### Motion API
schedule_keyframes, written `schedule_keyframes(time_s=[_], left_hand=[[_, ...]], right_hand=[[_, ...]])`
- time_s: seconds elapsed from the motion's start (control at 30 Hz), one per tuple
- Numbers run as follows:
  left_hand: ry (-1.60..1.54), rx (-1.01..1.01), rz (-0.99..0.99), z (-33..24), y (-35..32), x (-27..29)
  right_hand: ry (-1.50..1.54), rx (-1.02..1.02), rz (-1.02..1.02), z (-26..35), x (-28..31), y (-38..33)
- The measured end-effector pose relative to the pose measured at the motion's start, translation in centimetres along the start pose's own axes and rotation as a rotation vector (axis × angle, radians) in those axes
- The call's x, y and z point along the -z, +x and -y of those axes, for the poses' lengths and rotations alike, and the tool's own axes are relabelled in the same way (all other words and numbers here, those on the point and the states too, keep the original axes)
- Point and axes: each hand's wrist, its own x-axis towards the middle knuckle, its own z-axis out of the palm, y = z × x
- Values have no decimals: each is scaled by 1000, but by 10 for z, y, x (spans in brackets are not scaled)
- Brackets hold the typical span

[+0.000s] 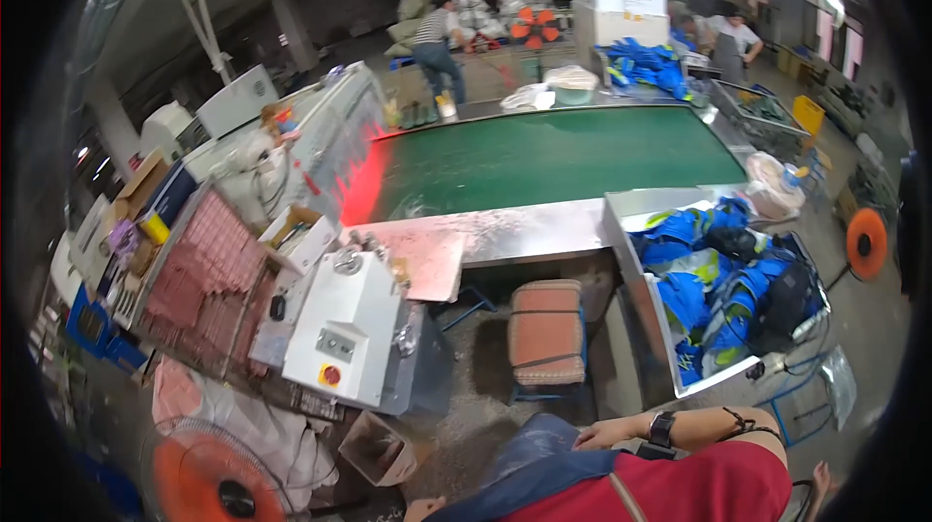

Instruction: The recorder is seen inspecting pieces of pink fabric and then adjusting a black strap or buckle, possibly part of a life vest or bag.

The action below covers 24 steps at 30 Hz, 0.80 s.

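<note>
At the lower edge, my right hand reaches leftward across my front. A dark watch is on its wrist. Its fingers look extended over the dark blue cloth at my waist, and nothing shows in them. Only a small part of my left hand comes into the picture at the bottom; its fingers are hidden. Ahead of me stands a stool with a reddish padded seat. Right of it, a metal tray holds a heap of blue and lime-green pieces.
A green conveyor belt runs from a machine glowing red. A white control box, pink sheets and an orange fan stand left. Another orange fan is right. Two people work farther back; another hand shows lower right.
</note>
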Motion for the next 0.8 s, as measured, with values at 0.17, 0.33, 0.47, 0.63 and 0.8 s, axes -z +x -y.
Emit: schedule_keyframes(time_s=[0.17, 0.33, 0.47, 0.63, 0.8], left_hand=[[-16, -34, 37, -33, 34, 7], [15, -102, 76, -64, 39, 17], [28, -135, 104, -63, 36, 22], [30, -147, 115, -42, 32, 30], [25, -127, 112, -17, 24, 36]], right_hand=[[23, -406, 169, 10, -3, -66], [315, -588, 750, -8, -52, -122], [492, -466, 825, -24, -103, -138], [612, -427, 732, -28, -123, -141], [585, -295, 305, -11, -120, -135]])
